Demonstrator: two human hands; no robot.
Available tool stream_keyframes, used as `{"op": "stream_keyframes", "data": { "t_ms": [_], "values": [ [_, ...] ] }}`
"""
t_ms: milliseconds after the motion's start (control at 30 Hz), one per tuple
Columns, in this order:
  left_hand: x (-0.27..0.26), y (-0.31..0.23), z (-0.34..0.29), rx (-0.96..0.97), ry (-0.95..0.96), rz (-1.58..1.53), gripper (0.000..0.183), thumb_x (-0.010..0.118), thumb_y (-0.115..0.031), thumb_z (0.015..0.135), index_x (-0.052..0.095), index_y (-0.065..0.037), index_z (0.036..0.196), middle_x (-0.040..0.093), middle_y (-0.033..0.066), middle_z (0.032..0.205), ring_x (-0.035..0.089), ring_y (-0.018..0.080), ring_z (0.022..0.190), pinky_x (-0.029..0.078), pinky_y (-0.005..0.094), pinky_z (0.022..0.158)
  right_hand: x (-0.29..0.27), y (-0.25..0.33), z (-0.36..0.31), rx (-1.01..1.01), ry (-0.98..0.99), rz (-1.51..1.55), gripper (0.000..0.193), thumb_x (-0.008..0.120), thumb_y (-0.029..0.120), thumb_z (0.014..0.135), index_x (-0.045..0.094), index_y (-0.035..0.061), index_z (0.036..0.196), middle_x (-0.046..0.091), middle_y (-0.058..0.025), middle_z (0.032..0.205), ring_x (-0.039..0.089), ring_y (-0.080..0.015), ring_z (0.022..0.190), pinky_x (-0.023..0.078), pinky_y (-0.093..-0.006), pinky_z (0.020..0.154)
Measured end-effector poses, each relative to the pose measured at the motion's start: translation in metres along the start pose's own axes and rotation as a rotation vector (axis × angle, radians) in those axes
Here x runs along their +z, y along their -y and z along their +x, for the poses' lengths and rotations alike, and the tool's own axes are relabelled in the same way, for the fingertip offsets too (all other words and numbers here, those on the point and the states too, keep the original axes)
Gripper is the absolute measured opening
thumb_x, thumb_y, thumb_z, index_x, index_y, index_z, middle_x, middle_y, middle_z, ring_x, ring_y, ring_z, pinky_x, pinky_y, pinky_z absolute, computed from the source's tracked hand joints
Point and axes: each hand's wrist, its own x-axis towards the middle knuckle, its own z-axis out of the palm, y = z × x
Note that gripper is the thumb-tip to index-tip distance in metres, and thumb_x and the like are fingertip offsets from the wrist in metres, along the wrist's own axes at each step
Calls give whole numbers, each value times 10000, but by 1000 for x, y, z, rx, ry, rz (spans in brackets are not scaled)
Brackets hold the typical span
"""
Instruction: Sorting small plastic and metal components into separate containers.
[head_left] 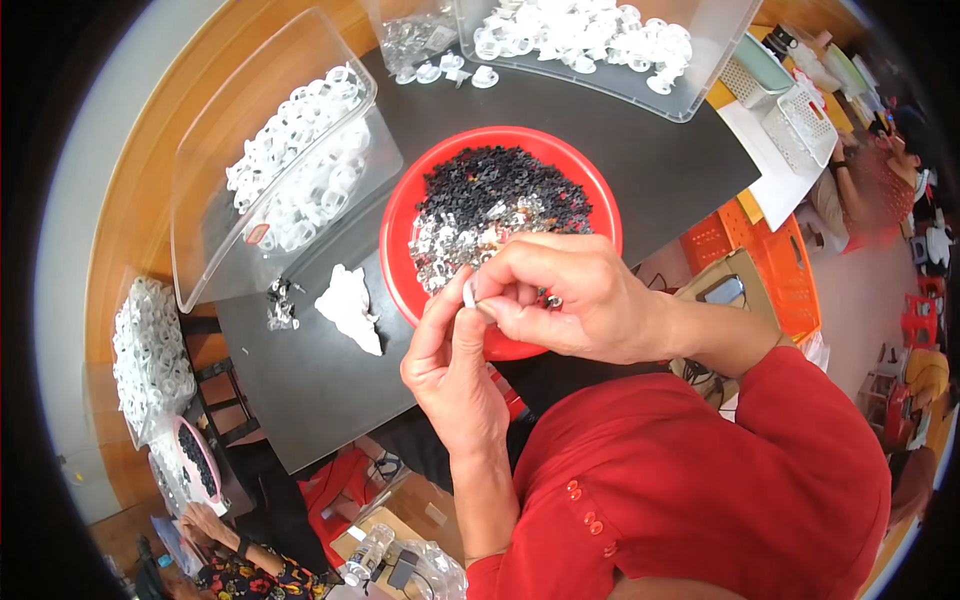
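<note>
Over the near rim of a red round basin (pixel 395 220), my two hands meet fingertip to fingertip. A small white piece (pixel 469 293) is pinched between them; its exact kind is too small to tell. My left hand (pixel 452 375) grips it from the left with thumb and fingers. From the right, my right hand (pixel 570 300) is closed on the same piece, its fingers curled. Inside the basin lie many small black parts (pixel 480 175) at the far side and small clear and metallic parts (pixel 440 240) nearer me, partly covered by my right hand.
A clear bin (pixel 190 230) of white ring-shaped parts stands left on the dark table (pixel 300 400); another clear bin (pixel 690 100) is at the back. Crumpled white tissue (pixel 350 308) and small loose parts (pixel 282 305) lie left. Other people sit at lower left and far right.
</note>
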Motion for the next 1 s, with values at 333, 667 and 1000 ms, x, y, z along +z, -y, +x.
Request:
{"op": "stream_keyframes", "data": {
  "t_ms": [333,667,1000],
  "values": [
    [1,-45,47,4,92,21,293,578,-35,902,550,48,1181,589,129,1161,591,195,1054,504,326,909,-49,-22,37,132,17,-143,143,642,136,823,661,9,886,668,-116,777,662,-215,702,511,-316,631],
    [3,-95,89,-221,448,-443,700,478,-373,976,175,62,1433,322,298,1413,477,321,1216,407,403,1037,-86,-169,131,280,-39,-681,228,639,193,821,682,24,968,678,-194,916,652,-338,896,504,-431,812],
    [15,-12,34,-15,106,207,214,570,-143,943,612,-8,1103,654,81,984,596,102,817,462,233,742,-84,-188,112,258,17,-711,214,623,172,846,661,23,995,682,-155,940,659,-292,821,507,-388,766]
  ]
}}
